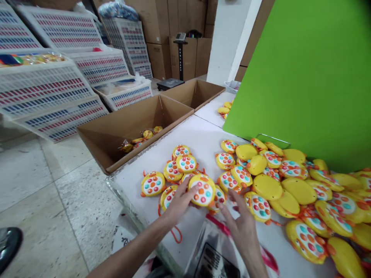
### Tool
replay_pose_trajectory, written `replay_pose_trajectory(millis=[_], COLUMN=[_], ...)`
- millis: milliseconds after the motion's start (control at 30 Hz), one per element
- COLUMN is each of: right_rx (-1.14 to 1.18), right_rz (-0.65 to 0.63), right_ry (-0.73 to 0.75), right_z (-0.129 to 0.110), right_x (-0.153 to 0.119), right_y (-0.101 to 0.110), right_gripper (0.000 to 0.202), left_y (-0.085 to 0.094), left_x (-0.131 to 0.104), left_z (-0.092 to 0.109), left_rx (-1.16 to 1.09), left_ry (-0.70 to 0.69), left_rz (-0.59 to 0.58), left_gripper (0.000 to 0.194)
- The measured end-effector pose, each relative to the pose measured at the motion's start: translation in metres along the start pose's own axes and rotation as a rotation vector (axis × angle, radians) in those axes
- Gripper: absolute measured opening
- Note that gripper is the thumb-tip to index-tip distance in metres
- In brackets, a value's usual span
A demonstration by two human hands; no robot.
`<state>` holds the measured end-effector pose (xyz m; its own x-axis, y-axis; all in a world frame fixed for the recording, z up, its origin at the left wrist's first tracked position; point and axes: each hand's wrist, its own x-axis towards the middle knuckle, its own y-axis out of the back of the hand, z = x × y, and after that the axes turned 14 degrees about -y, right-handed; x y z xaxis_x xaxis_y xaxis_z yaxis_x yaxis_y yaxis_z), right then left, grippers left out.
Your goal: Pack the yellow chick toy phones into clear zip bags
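Observation:
My left hand (180,202) is closed on the edge of a yellow duck toy (206,196) with a white face of coloured round buttons. It is held over a small group of similar toys, among them one duck toy (153,184) at the group's left side. My right hand (242,222) has its fingers apart and holds nothing, just right of the held toy. Under that hand lies a clear plastic bag (199,247) with a pink edge and black print, partly covered by my wrist. An orange cord loop (177,234) hangs beside my left forearm.
A large pile of duck toys (268,187) spreads over the white table (199,135) to the right, below a green panel (301,77). Along the left edge stands an open cardboard box (116,131) with several wrapped toys. White crates (46,87) are stacked beyond it.

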<state>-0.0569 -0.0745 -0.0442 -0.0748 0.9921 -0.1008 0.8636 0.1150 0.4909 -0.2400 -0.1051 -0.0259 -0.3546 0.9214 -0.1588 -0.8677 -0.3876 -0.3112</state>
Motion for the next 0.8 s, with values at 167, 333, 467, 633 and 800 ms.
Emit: replay_pose_trajectory(millis=[167,333,467,633,800], right_rx=[-0.322,-0.393,-0.386,-0.31,-0.152], right_rz=[0.308,0.258,0.226,0.122,0.14], right_ry=[0.181,0.281,0.339,0.512,0.36], right_z=[0.03,0.034,0.02,0.001,-0.002], right_x=[0.06,0.095,0.084,0.026,-0.015], right_y=[0.021,0.019,0.025,0.025,0.016], right_gripper=[0.044,0.043,0.042,0.043,0.046], left_y=[0.003,0.001,-0.011,-0.034,-0.04], left_x=[0.03,0.022,0.011,0.015,0.012], left_z=[0.012,0.011,0.003,0.005,0.007], left_rx=[-0.399,-0.563,-0.513,-0.304,-0.263], left_ry=[0.132,0.378,0.482,0.324,0.233], left_rz=[0.156,0.052,-0.178,-0.296,-0.28], left_gripper=[0.017,0.032,0.032,0.041,0.053])
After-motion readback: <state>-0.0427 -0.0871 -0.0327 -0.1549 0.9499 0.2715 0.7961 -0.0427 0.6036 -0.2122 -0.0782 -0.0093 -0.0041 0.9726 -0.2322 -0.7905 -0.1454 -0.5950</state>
